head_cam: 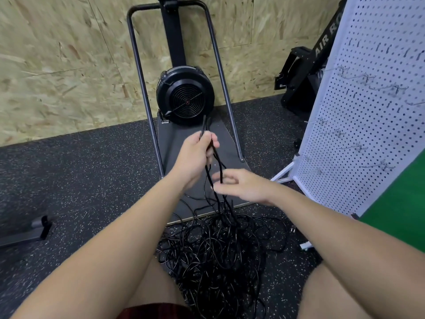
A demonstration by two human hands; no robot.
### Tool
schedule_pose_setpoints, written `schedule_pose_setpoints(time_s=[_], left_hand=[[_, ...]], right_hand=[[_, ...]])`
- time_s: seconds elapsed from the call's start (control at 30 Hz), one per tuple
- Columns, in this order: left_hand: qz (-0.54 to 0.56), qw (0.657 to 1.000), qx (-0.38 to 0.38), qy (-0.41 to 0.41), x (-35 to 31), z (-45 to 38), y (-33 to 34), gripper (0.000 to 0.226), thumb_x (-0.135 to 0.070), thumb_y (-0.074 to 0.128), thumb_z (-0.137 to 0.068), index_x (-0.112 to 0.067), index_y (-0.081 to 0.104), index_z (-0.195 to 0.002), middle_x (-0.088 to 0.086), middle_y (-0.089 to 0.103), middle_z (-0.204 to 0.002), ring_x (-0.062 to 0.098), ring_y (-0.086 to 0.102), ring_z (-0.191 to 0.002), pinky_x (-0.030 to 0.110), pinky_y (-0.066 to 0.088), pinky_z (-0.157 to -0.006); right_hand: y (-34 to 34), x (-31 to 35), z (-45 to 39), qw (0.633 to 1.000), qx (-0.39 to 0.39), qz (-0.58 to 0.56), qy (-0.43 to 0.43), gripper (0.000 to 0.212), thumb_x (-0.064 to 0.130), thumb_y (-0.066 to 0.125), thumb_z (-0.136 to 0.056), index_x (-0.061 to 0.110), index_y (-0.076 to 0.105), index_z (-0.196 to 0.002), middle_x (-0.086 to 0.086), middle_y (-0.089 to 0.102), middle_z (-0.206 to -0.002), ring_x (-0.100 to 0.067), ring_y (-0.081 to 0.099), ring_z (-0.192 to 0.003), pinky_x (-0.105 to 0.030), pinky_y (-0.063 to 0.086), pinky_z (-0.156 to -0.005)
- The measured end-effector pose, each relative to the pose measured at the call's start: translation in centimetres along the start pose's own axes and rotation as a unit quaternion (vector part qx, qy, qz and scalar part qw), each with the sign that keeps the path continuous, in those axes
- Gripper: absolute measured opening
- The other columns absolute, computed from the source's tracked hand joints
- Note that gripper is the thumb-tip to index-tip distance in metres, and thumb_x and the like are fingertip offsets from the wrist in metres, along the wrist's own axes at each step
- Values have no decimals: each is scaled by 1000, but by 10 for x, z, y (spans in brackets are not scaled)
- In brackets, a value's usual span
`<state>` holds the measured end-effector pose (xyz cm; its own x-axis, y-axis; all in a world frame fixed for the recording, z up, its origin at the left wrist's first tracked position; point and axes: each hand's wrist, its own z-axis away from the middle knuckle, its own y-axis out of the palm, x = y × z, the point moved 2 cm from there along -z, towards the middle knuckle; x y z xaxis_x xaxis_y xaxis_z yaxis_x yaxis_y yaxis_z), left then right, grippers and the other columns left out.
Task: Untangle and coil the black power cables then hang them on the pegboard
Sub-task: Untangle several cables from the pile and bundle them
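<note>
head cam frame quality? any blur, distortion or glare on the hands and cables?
Head view: right hand motion-blurred at the fingers, left hand sharper, gripping the cable strands; pegboard hooks smeared; wide-angle bending at the edges; lighting soft and even, no glare; cable pile reads as dark mass, single strands hard to separate.

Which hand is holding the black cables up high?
The left hand: it grips the cable strands higher up. The right hand is lower, with blurred fingers around them.
</note>
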<state>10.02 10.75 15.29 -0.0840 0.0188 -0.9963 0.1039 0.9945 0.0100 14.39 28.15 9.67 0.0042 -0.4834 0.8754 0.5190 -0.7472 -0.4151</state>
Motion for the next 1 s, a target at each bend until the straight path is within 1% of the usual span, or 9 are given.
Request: schedule_pose_setpoints(time_s=[0.13, 0.27, 0.37, 0.47, 0.57, 0.63, 0.77, 0.9, 1.0], left_hand=[[105, 994, -23, -27, -23, -17, 2, 28, -23, 43, -119, -17, 61, -97, -3, 62, -82, 11, 30, -61, 25, 26, -56], [163, 985, -37, -39, -27, -27, -4, 28, -26, 44, -120, -14, 63, -103, -1, 64, -85, 10, 36, -61, 24, 30, -56], [135, 990, -4, -34, -23, -18, -11, 39, -45, 53, -115, -11, 69, -122, 3, 75, -109, 13, 63, -85, 27, 50, -75], [82, 989, 101, -76, -2, 1, -13, 71, -70, 55, -104, -11, 66, -142, 2, 74, -133, 18, 70, -118, 43, 53, -106], [25, 974, 215, -60, 23, 25, -4, 44, -36, 54, -112, 1, 63, -135, 13, 67, -113, 28, 61, -106, 47, 45, -103], [-20, 974, 222, -50, 38, 37, 2, 36, -9, 53, -107, 6, 62, -139, 13, 74, -126, 27, 68, -122, 45, 46, -115], [-182, 969, 169, 10, 48, 45, 4, 18, -7, 49, -116, -7, 68, -116, 8, 83, -113, 25, 79, -112, 46, 59, -98], [-156, 980, 119, 22, 14, 38, 1, 21, -9, 45, -118, -7, 64, -111, 14, 82, -109, 32, 82, -100, 41, 64, -81], [-152, 985, 73, 45, -17, 24, -9, 18, -16, 51, -117, -10, 67, -110, 15, 82, -104, 32, 81, -95, 53, 68, -86]], right_hand=[[15, -10, -4, 999, 11, -17, -34, 35, 14, 72, -107, 14, 64, -141, 3, 75, -137, -2, 72, -122, -10, 51, -98], [14, -9, -10, 993, -51, 104, -35, 12, 27, 70, -107, 19, 79, -105, 9, 84, -101, -17, 80, -93, -43, 65, -88], [3, 4, -8, 990, -108, 77, -48, 23, 27, 67, -108, 14, 79, -94, 3, 84, -91, -25, 82, -82, -55, 68, -82], [-8, 29, -1, 984, -146, 32, -94, 19, 17, 64, -111, 13, 80, -102, -6, 83, -90, -22, 82, -86, -44, 70, -78], [-22, 60, 2, 968, -189, 51, -157, 20, 18, 62, -112, 12, 79, -103, -4, 81, -86, -21, 78, -71, -44, 67, -66], [-32, 77, 2, 959, -222, 14, -174, 21, 19, 63, -110, 6, 74, -97, -7, 79, -84, -19, 72, -64, -38, 60, -58], [-43, 106, 1, 947, -241, -13, -211, 21, 18, 61, -111, 4, 74, -103, -10, 80, -86, -17, 76, -73, -30, 56, -66], [-41, 99, -2, 955, -219, -42, -194, 28, 33, 58, -115, 17, 77, -105, 3, 80, -88, -17, 76, -79, -41, 61, -80], [-20, 65, -2, 983, -140, -65, -97, 40, 54, 49, -115, 33, 76, -96, 11, 77, -83, -13, 78, -83, -40, 59, -88]])
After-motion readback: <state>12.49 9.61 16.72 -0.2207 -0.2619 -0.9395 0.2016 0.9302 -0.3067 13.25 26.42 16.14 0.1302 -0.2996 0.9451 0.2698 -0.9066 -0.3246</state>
